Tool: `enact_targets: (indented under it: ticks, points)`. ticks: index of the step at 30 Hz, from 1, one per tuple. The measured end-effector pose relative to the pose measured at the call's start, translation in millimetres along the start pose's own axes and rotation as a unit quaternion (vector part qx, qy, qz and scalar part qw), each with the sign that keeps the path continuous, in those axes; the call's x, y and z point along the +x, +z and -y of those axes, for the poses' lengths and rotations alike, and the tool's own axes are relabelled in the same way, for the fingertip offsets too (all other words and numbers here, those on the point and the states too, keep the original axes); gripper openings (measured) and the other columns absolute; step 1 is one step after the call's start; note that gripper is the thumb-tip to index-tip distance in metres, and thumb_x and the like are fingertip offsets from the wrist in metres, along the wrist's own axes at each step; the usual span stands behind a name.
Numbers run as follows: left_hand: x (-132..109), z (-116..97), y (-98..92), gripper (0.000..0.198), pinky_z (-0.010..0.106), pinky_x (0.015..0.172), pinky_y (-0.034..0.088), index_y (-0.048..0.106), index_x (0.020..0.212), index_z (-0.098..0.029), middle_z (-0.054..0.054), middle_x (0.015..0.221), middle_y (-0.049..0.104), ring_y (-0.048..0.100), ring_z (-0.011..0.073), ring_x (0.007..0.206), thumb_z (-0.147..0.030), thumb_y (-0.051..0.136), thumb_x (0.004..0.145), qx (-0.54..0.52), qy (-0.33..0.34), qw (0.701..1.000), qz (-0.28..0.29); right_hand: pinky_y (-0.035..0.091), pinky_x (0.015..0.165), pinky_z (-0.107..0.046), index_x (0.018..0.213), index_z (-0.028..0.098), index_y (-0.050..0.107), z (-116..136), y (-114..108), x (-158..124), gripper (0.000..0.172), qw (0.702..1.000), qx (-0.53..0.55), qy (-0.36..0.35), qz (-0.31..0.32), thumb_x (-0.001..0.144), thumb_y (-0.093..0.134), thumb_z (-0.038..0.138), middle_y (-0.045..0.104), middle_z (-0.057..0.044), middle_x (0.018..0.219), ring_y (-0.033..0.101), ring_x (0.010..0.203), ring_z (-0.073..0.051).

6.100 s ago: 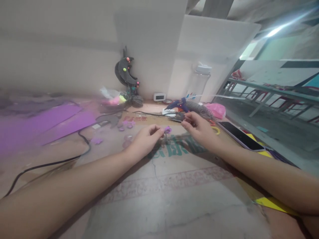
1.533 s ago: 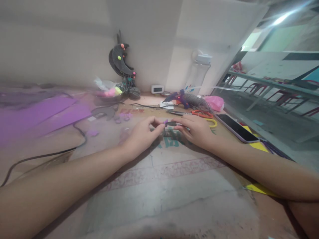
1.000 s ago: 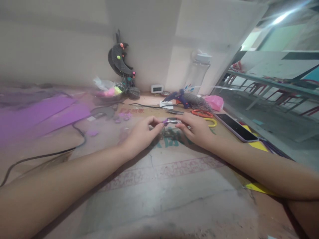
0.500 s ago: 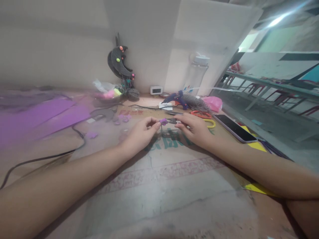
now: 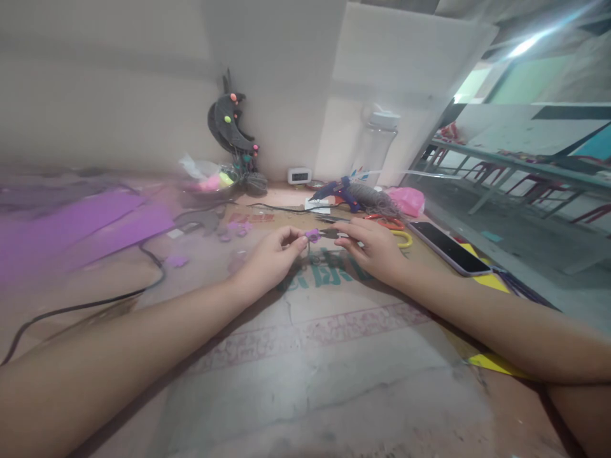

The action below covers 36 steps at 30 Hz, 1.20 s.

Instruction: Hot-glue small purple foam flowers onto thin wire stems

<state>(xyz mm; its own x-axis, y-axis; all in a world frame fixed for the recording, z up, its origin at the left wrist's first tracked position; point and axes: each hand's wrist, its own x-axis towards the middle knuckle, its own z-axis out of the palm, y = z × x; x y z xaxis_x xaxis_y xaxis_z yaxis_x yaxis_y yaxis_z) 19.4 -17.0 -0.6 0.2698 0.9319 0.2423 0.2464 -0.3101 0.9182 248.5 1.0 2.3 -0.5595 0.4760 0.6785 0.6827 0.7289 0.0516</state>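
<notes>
Purple flower [image 5: 312,236], dark metal pliers [image 5: 329,233]
My left hand [image 5: 279,251] pinches the lobed flower; my right hand [image 5: 371,246] grips the pliers, tapered tips at its right side.

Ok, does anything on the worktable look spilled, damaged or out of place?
No spill or damage stands out. The oddest thing is the blue glue gun, lying against or close to the grey yarn and showing a red light; if hot, that seems a poor spot.
</notes>
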Motion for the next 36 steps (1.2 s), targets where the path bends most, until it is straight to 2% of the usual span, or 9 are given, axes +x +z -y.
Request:
enact_targets:
  ticks: [12,20,28,36]
  points:
    - [1.4,3.5,1.5,0.021,0.024,0.056,0.039,0.055,0.080,-0.018,0.000,0.072,0.057,0.050,0.0120,0.061,-0.037,0.054,0.088,-0.030,-0.003,0.999,0.013,0.043,0.067,-0.030,0.110,0.015,0.069,-2.4,2.1,-2.4,0.029,1.000,0.008,-0.002,0.007,0.097,0.050,0.034,0.068,-0.007,0.080,0.060,0.073,-0.019]
    - [1.5,4.0,2.0,0.018,0.024,0.058,0.040,0.055,0.080,-0.018,0.000,0.069,0.060,0.054,0.0125,0.062,-0.034,0.055,0.088,-0.045,-0.006,0.999,0.020,0.043,0.067,-0.029,0.107,0.016,0.069,-3.2,2.3,-2.2,0.028,1.000,0.010,-0.003,0.012,0.097,0.051,0.035,0.068,-0.007,0.080,0.060,0.073,-0.019]
    - [1.3,3.8,1.9,0.017,0.024,0.060,0.041,0.056,0.081,-0.018,0.000,0.072,0.060,0.054,0.0122,0.065,-0.033,0.055,0.088,-0.032,-0.008,0.999,0.010,0.044,0.065,-0.028,0.112,0.016,0.066,-0.7,0.1,-3.3,0.030,0.995,0.069,0.070,-0.011,0.097,0.049,0.036,0.064,-0.005,0.079,0.058,0.069,-0.017]
    - [0.7,0.7,2.4,0.018,0.023,0.055,0.039,0.056,0.078,-0.018,0.000,0.071,0.058,0.051,0.0117,0.062,-0.033,0.055,0.088,-0.025,-0.011,1.000,-0.001,0.043,0.066,-0.032,0.109,0.014,0.067,0.5,0.9,-1.2,0.029,1.000,0.009,-0.008,-0.003,0.097,0.050,0.034,0.066,-0.008,0.080,0.059,0.073,-0.021]
